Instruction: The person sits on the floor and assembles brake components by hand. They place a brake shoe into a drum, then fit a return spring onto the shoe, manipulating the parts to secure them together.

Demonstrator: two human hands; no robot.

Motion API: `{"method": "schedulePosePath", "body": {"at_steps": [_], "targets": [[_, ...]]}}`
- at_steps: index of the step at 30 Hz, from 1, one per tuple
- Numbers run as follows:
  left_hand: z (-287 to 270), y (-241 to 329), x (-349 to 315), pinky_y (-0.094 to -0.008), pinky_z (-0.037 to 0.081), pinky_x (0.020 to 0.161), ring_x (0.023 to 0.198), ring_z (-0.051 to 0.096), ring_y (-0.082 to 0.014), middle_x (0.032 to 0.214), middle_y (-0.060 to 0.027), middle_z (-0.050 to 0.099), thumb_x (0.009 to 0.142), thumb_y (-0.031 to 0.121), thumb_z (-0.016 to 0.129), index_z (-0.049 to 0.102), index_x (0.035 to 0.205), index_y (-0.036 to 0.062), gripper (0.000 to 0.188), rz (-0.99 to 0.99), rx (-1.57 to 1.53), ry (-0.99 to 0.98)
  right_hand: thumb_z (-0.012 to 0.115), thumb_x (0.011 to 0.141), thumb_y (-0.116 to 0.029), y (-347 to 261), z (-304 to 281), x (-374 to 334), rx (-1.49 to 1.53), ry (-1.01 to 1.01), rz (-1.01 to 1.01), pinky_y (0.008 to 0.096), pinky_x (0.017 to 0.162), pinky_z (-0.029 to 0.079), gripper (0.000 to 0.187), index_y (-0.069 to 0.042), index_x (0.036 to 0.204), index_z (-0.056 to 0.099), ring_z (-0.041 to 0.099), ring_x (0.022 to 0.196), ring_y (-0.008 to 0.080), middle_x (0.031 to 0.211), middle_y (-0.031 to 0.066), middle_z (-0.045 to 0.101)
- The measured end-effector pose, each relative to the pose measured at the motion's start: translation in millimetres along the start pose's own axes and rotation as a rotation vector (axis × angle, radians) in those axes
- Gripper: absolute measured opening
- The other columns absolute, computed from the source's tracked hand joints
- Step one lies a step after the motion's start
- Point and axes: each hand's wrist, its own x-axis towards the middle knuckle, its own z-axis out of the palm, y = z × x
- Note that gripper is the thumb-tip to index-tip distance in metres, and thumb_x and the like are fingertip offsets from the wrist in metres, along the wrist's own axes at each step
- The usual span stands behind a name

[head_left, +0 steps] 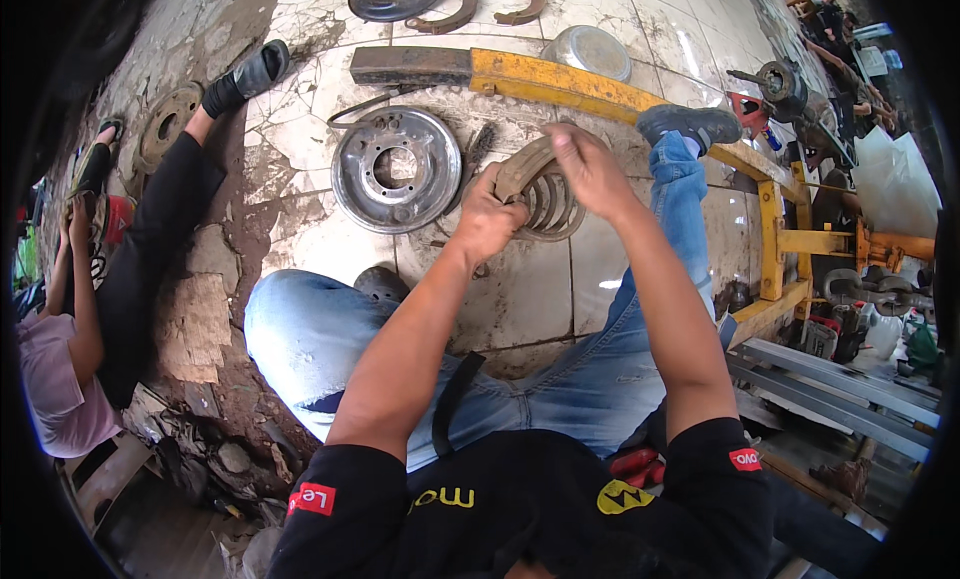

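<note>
My left hand [487, 217] is closed round the near end of a curved, dusty brown brake shoe [524, 167], held above the tiled floor between my legs. The fingers of my right hand [590, 171] bend over the shoe's far end. Beneath the shoe and partly covered by it is a coil spring [556, 215]. Left of my hands, a round metal brake backing plate [346, 169] with a hole in its centre lies flat. A dark wire brush [482, 149] rests between this plate and the shoe.
A yellow steel beam [560, 84] crosses beyond my hands, joined to a yellow frame [772, 241] at right. Past it are a metal pot [590, 53], two more brake shoes [448, 17] and a dark backing plate [372, 1]. Another person's leg [160, 239] stretches out at left.
</note>
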Motion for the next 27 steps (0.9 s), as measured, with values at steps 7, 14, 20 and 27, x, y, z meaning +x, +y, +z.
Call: {"method": "schedulePosePath", "body": {"at_steps": [7,14,20,27], "targets": [[-2,-11,2,-0.0266,0.049,0.077,0.086,0.059,-0.0142,0.098,-0.0046,0.063,0.073,-0.003,0.063,0.055,0.117,0.0007,0.045,-0.035,0.054,0.052,0.029,0.096,-0.069,45,-7,3,0.318,-0.069,0.426,0.0416,0.111,0.032,0.077,-0.006,0.130,0.059,0.040,0.137,0.0320,0.137,0.0199,0.054],[-4,0,-1,-0.0272,0.049,0.074,0.084,0.059,-0.0138,0.097,-0.0058,0.062,0.077,-0.006,0.061,0.054,0.112,0.0014,0.037,-0.060,-0.022,0.028,0.038,0.087,-0.079,83,3,-21,0.667,0.119,0.772,0.0504,0.115,0.021,0.101,0.000,0.149,0.031,0.029,0.142,0.0327,0.153,0.0227,0.031],[-9,-6,2,-0.0295,0.053,0.076,0.083,0.064,-0.0168,0.100,-0.0096,0.066,0.081,-0.007,0.057,0.054,0.119,0.0005,0.039,-0.109,-0.113,0.023,0.041,0.098,-0.058,94,-6,-32,0.827,0.453,0.869,0.0406,0.098,0.044,0.076,0.007,0.137,0.044,0.055,0.117,0.0288,0.134,0.0220,0.052],[-7,-4,-3,-0.0369,0.061,0.075,0.098,0.068,-0.0293,0.120,-0.0175,0.060,0.084,-0.012,0.046,0.042,0.128,-0.0006,0.046,-0.135,-0.413,0.083,0.039,0.104,-0.041,37,-4,-53,0.425,0.909,0.478,0.0370,0.078,0.052,0.055,0.007,0.105,0.067,0.068,0.084,0.0275,0.094,0.0181,0.071]]}}
